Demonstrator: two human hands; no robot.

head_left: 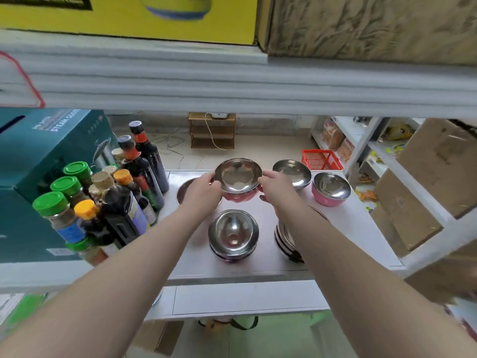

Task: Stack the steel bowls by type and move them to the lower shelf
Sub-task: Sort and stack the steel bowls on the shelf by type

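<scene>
Both hands hold one steel bowl with a pink outer shell (238, 178) just above the white shelf (343, 223). My left hand (204, 191) grips its left rim and my right hand (277, 188) grips its right side. Another pink-shelled bowl (331, 188) stands at the right. A plain steel bowl (293, 173) sits behind my right hand. A stack of steel bowls (233, 235) rests near the front middle. A second stack (284, 240) is partly hidden by my right forearm. Another bowl (184, 189) peeks out under my left hand.
Sauce bottles and spice jars (113, 200) crowd the shelf's left side beside a teal box (38, 161). A thick white upper shelf (232, 83) hangs overhead. Cardboard boxes (428, 182) fill the rack at right. A red basket (321, 159) lies on the floor beyond.
</scene>
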